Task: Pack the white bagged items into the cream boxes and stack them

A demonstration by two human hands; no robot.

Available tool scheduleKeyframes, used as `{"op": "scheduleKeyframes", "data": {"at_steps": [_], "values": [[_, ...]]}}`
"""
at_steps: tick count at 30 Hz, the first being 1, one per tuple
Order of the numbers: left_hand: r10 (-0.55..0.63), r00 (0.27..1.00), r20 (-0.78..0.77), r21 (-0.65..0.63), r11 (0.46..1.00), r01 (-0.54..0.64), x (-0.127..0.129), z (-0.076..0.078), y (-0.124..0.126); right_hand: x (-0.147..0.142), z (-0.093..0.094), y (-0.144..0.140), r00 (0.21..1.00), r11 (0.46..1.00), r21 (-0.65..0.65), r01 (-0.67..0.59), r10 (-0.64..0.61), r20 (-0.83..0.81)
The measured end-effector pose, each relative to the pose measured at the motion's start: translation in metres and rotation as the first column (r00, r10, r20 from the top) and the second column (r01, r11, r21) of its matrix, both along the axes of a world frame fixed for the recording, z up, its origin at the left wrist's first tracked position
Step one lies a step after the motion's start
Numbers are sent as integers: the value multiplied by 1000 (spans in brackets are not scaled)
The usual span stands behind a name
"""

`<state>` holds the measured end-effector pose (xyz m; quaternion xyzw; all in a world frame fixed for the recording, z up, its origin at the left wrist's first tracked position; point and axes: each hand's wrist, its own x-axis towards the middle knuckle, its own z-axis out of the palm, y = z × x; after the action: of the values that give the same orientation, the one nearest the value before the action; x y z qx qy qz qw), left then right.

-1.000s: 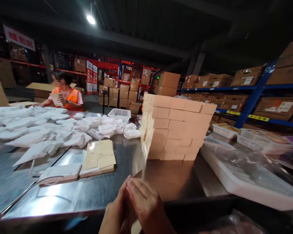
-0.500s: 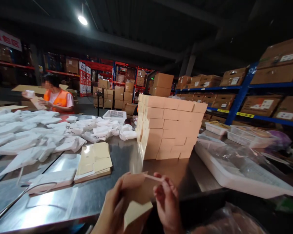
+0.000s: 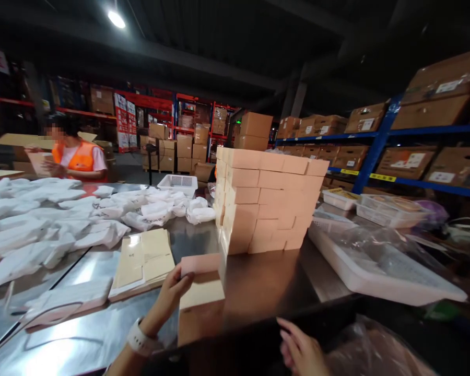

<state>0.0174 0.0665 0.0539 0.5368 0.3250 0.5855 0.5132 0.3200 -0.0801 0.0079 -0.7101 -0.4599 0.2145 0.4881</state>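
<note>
My left hand (image 3: 175, 286), a white watch on its wrist, grips a small cardboard box (image 3: 202, 293) by its upper left corner. The box's top flap stands up, and its cream and brown panels hang over the table's front edge. Apart from it, lower right, my right hand (image 3: 302, 349) is empty with fingers loosely stretched out, close to a clear plastic bag (image 3: 379, 347) below the table edge. Behind the held box rises a tall stack of small closed cardboard boxes (image 3: 274, 203). To the left lies a pile of flat cream cardboard pieces (image 3: 143, 261).
White plastic packages (image 3: 74, 219) cover the table's left side. A white tray (image 3: 391, 282) with clear plastic film stands at the right. Beyond the table, a person in an orange vest (image 3: 80, 156) handles cardboard. A white basket (image 3: 178, 183) sits at the back; shelves of cartons stand right.
My right hand has let go of the box and moved down and right. The left hand has carried the box left, and its flap now stands upright. The view has turned slightly right.
</note>
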Motion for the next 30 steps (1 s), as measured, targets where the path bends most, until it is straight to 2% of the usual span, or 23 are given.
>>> {"op": "scheduleKeyframes", "data": {"at_steps": [1,3,5,7,9,12,15,17,19,21,23,24,26,28,30], "values": [[-30,1000,-3,-16,999,30,1,1,-2,-22,10,19,988,990,90,-110,119,-103],[-73,997,-7,-42,997,72,3,5,-5,-64,33,58,910,914,321,-249,334,-246],[-92,996,-7,-57,994,92,3,8,-7,-100,52,89,793,853,384,-354,491,-360],[-95,995,-4,-61,994,95,4,11,-9,-125,62,108,682,813,380,-441,579,-446],[-89,996,2,-56,994,89,5,12,-10,-138,64,115,586,787,372,-492,615,-527],[-57,998,12,-37,998,57,8,6,-10,-142,57,112,515,786,398,-474,614,-598],[35,999,32,18,999,-36,12,-7,-8,-137,43,109,537,760,478,-441,650,-538],[123,991,46,88,988,-127,13,-16,-6,-131,33,111,635,691,565,-451,693,-341],[166,985,46,196,965,-172,10,-23,-4,-125,23,116,743,613,632,-474,664,-87],[119,993,9,330,937,-116,4,-25,-4,-120,15,120,799,569,667,-481,598,65],[30,997,-64,447,895,2,-4,-23,-6,-119,12,123,819,557,684,-471,565,104],[8,992,-129,512,857,60,-8,-22,-7,-119,11,123,824,548,691,-472,553,124],[53,959,-279,633,761,143,-14,-21,-11,-121,12,121,830,532,698,-479,534,163],[164,911,-377,715,677,174,-17,-22,-16,-124,13,117,834,519,705,-483,519,189],[224,885,-408,737,653,174,-17,-25,-19,-126,14,114,836,507,713,-484,509,204]]}}
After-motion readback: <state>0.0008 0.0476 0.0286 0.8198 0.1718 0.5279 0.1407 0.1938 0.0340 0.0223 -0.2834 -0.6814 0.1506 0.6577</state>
